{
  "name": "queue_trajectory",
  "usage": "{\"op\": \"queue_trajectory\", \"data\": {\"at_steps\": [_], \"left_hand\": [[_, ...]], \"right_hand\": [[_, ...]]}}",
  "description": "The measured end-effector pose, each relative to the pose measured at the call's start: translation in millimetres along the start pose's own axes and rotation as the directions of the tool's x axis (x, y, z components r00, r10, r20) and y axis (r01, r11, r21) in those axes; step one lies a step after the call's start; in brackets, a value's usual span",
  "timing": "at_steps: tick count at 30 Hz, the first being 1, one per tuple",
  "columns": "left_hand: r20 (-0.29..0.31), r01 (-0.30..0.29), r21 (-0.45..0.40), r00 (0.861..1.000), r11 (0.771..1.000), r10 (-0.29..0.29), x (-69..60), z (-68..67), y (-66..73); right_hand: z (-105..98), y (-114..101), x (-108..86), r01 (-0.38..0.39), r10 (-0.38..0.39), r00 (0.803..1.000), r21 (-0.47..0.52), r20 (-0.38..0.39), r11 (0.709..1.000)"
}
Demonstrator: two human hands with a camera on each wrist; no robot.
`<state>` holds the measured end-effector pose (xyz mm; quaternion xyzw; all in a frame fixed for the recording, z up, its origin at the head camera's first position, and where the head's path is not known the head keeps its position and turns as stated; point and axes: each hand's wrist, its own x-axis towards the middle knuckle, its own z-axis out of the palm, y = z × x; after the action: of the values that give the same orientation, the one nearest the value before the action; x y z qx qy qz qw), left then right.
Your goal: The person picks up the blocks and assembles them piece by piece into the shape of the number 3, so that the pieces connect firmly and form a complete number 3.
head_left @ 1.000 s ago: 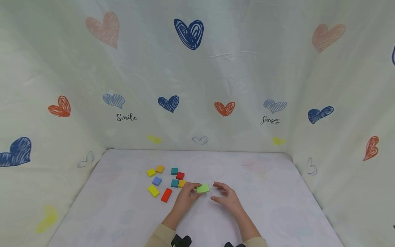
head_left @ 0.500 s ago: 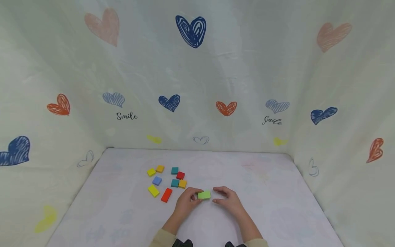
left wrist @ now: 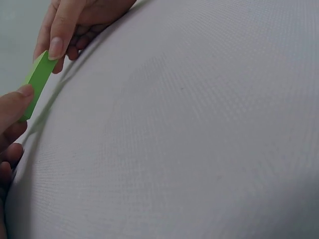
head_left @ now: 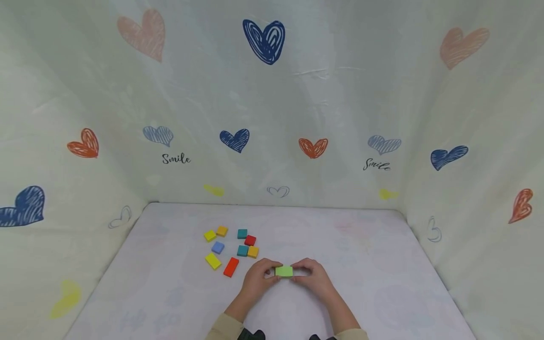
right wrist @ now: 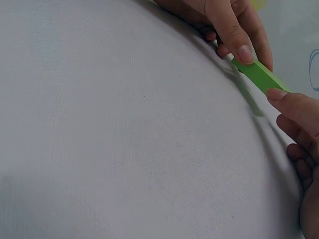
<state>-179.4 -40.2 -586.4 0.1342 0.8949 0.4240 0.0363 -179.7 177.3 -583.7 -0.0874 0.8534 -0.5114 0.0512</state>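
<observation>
A light green rectangular block [head_left: 284, 271] is held between both hands, just above the white table [head_left: 365, 283]. My left hand [head_left: 257, 279] pinches its left end between thumb and fingers. The right end is pinched by my right hand [head_left: 315, 279] in the same way. In the left wrist view the green block [left wrist: 41, 79] slants between the two thumbs, its shadow lying on the surface beneath. The right wrist view has the green block [right wrist: 260, 76] too, a thumb against each end. Fingers behind the block are partly hidden.
Left of the hands lie several loose blocks: a long red block [head_left: 231, 267], a long yellow block [head_left: 213, 261], a blue block [head_left: 218, 247], an orange-yellow block [head_left: 252, 251] touching a teal block [head_left: 242, 250], and others. A white curtain [head_left: 272, 104] with printed hearts surrounds the table.
My left hand has brought the green block slightly nearer and to the right, turning it level. My right hand, apart from it before, now pinches its right end.
</observation>
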Motion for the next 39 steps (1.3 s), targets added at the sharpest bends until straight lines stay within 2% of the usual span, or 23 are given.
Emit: {"op": "queue_trajectory", "data": {"at_steps": [10,17,27,39], "left_hand": [[-0.019,0.042,-0.064,0.999,0.997,-0.043,-1.3,-1.9,-0.5],[-0.011,0.056,-0.012,0.998,0.998,-0.056,-0.3,-2.2,-1.4],[-0.029,0.039,0.031,0.999,0.999,-0.038,-0.6,0.0,-0.3],[-0.042,0.04,0.057,0.998,0.998,-0.038,-2.1,1.0,0.9]], "right_hand": [[2.8,-1.8,-1.4,-0.015,0.014,1.0,-0.062,-0.021,0.998],[4.0,-3.0,0.6,-0.029,0.028,0.999,-0.072,-0.019,0.997],[4.3,-5.7,1.3,-0.058,0.057,0.998,-0.103,-0.011,0.993],[5.2,-8.1,-0.3,-0.04,0.04,0.999,-0.119,-0.006,0.992]]}}
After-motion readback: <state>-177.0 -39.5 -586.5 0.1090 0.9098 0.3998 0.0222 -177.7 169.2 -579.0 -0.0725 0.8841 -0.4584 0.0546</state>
